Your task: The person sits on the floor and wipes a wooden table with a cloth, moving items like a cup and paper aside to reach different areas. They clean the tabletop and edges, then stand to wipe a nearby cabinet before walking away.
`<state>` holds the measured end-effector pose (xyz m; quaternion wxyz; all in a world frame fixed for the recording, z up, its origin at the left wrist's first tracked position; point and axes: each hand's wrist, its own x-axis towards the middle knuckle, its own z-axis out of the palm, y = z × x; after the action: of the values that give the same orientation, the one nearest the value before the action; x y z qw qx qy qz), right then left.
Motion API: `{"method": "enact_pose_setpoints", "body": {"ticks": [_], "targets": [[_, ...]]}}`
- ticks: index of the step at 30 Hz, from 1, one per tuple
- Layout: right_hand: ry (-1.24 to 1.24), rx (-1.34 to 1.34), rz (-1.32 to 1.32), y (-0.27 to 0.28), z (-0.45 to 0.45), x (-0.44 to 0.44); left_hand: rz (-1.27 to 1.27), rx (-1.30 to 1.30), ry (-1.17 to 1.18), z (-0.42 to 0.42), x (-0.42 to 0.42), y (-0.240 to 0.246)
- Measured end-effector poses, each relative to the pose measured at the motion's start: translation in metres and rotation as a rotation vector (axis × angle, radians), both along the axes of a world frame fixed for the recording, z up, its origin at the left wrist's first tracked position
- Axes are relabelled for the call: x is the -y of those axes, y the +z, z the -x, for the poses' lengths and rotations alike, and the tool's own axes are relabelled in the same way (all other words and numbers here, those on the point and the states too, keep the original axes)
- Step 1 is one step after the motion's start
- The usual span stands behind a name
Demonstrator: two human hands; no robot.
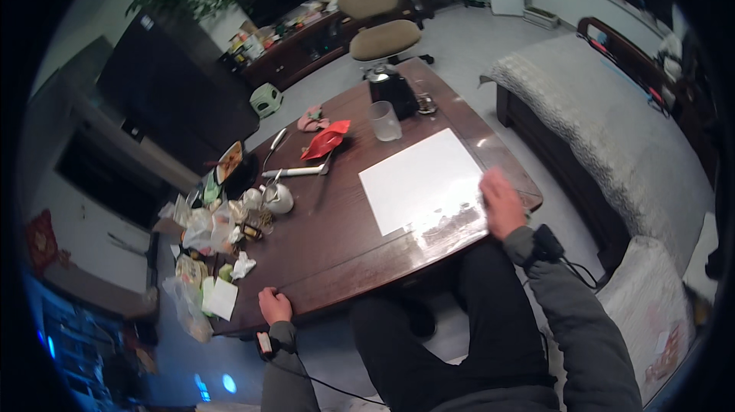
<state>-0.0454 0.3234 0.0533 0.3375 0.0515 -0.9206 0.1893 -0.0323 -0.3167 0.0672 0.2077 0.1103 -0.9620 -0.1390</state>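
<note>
A white sheet [425, 182], apparently paper, lies flat on the dark wooden table [321, 257], and its near edge is lost in glare. My right hand [502, 202] is at the sheet's right side, blurred by motion; whether the fingers grip the sheet or only touch it cannot be told. Near the table's front left corner rests my left hand [275, 306], its fingers curled in with no object visible in them. Left of that hand lie a folded white paper [220, 298] and a crumpled tissue [243, 265].
Beyond the sheet stand a translucent cup [385, 122] and a black appliance [391, 92]. A red packet [326, 140] and a white-handled tool [296, 171] lie mid-table. Plastic bags [201, 228], a white pitcher [278, 198] and a food bowl [231, 162] crowd the left. A covered wooden sofa [574, 107] is at right.
</note>
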Motion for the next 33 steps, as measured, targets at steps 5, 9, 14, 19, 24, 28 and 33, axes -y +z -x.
{"method": "enact_pose_setpoints", "body": {"ticks": [5,9,14,19,24,28,33], "targets": [[0.079,0.013,0.125,0.018,0.015,0.038,-0.366,0.114,-0.52,0.06,-0.142,0.04],[0.073,0.023,0.143,0.035,0.013,0.038,-0.157,-0.016,-0.823,0.108,-0.289,0.057],[0.072,0.09,0.147,0.03,0.018,0.037,0.082,0.078,-0.947,0.132,-0.347,0.036],[0.123,0.068,0.111,0.019,0.022,0.035,-0.063,0.229,-0.861,0.118,-0.275,0.048],[0.131,0.177,0.066,0.016,0.02,0.03,-0.484,0.687,-0.602,0.095,-0.21,0.091],[0.145,0.174,0.041,0.023,0.02,0.029,-0.34,0.799,-0.687,0.096,-0.166,0.113],[0.134,0.221,-0.006,0.032,0.02,0.031,-0.082,1.208,-0.355,0.087,-0.062,0.215]]}}
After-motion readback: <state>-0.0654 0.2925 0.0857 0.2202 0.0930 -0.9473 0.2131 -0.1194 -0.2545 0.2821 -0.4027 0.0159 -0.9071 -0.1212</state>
